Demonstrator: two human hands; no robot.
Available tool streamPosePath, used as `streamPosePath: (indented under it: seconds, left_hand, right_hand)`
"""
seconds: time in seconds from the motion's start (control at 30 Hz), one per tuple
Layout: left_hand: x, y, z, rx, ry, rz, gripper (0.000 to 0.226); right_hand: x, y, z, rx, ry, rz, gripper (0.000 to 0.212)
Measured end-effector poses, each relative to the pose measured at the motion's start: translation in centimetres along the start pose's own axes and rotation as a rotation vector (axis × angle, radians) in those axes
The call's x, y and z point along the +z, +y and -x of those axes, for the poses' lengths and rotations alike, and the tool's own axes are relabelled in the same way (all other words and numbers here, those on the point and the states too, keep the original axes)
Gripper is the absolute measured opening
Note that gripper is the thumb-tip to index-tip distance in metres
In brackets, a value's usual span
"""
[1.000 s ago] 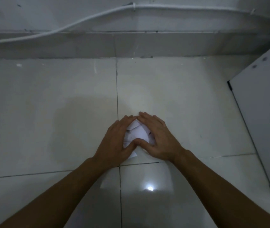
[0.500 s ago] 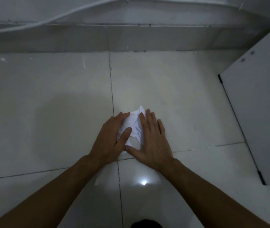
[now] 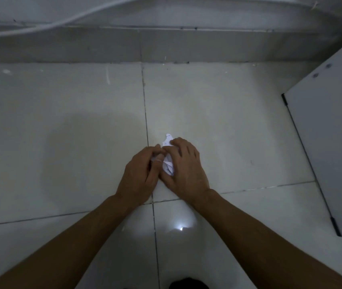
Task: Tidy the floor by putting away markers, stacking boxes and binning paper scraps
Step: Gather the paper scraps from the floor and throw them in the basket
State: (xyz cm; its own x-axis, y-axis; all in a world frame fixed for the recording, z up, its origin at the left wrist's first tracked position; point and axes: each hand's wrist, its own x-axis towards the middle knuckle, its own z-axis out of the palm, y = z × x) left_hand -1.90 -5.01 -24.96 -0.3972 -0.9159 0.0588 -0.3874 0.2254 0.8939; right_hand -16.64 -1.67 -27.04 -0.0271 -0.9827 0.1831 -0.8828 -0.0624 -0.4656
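Crumpled white paper scraps (image 3: 167,163), bunched wad, faint print on top tip, low over pale tiled floor (image 3: 82,132). Left hand (image 3: 140,174) and right hand (image 3: 183,165) curled round wad, squeezing it between them.

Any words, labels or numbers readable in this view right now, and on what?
Paper scraps, gripped between the left hand and right hand: faint bluish marks on the top piece, too small and blurred to read.
Floor, wall, white panel: no text visible.
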Motion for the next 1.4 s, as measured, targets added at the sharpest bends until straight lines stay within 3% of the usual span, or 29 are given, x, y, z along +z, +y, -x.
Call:
streamPosePath:
  seconds: [0.17,0.37,0.5,0.6,0.67,0.77,0.97,1.2,1.3,1.4]
  left_hand:
    - [-0.4,0.3,0.1,0.032,0.088,0.089,0.035]
    - [-0.3,-0.2,0.1,0.016,0.118,0.072,0.04]
    - [-0.3,0.3,0.4,-0.01,0.111,0.037,0.034]
    - [-0.4,0.1,0.8,0.017,0.081,-0.108,0.032]
    - [-0.6,-0.7,1.0,0.085,0.048,-0.325,0.036]
    - [-1.1,-1.3,0.9,0.123,0.044,-0.486,0.03]
    - [-0.9,-0.5,0.1,0.166,0.05,-0.432,0.015]
    - [-0.6,-0.5,-0.1,0.139,0.08,-0.387,0.018]
    - [-0.7,0.0,0.1,0.13,0.085,-0.364,0.024]
    - [-0.9,0.2,0.0,0.104,0.089,-0.344,0.023]
  right_hand:
    - [-0.9,-0.5,0.1,-0.087,0.05,0.133,0.033]
    - [-1.1,-0.8,0.1,-0.078,0.094,0.126,0.028]
    - [-1.7,-0.2,-1.2,0.074,0.132,-0.172,0.029]
    - [-2.5,-0.2,-1.8,0.232,0.238,-0.324,0.02]
    - [-3.0,-0.2,-1.6,0.285,0.291,-0.403,0.017]
    - [-3.0,0.0,-1.0,0.306,0.265,-0.389,0.018]
    - [-3.1,0.5,0.4,0.209,0.197,-0.256,0.017]
    - [-1.2,1.1,1.7,-0.134,0.126,0.025,0.062]
    - [-0.8,1.1,2.0,-0.151,0.18,0.018,0.068]
    - [-0.4,1.4,1.5,-0.129,0.107,-0.118,0.075]
